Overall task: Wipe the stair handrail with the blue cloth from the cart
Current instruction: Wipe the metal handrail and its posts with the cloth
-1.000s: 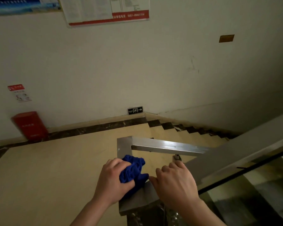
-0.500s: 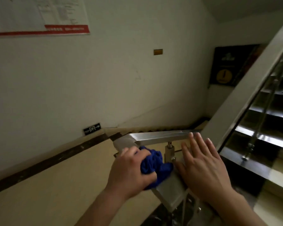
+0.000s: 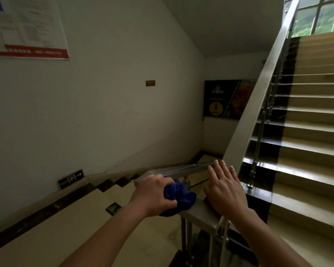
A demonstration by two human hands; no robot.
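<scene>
Pale plaster wall (image 3: 104, 116): filled the left and centre of the view, dim.
Upward flight of stairs (image 3: 312, 120): tan treads with dark edges, occupied the right side, rose toward a window (image 3: 320, 14) at top right.
Beige landing floor (image 3: 69, 224): lay below the wall, edged by a dark skirting band along the wall's foot.
Stair handrail (image 3: 258, 89): flat metal, ran up diagonally beside the flight; turned at its lower end into a short level section that bent around in front of the hands, carried on slim metal posts.
Notice poster (image 3: 27, 27): white with a red strip along the bottom, mounted upper left; text blurred.
Dark poster (image 3: 226, 99): hung on the far wall behind the rail, bore a yellow round emblem.
Right hand (image 3: 226, 189): spread flat, palm down, fingers extended, rested on the level rail just right of the cloth; held nothing.
Left hand (image 3: 154, 195): closed around the bunched cloth, pressed it onto the rail's corner section.
Blue cloth (image 3: 179, 195): crumpled, deep blue, partly covered by the left hand, sat on top of the rail between the two hands.
Exit sign (image 3: 70, 178): small, dark, fixed low on the wall.
Floor sticker (image 3: 113, 208): small, green and yellow, on the landing left of the left forearm.
Brass plate (image 3: 150, 83): small, mid-wall.
</scene>
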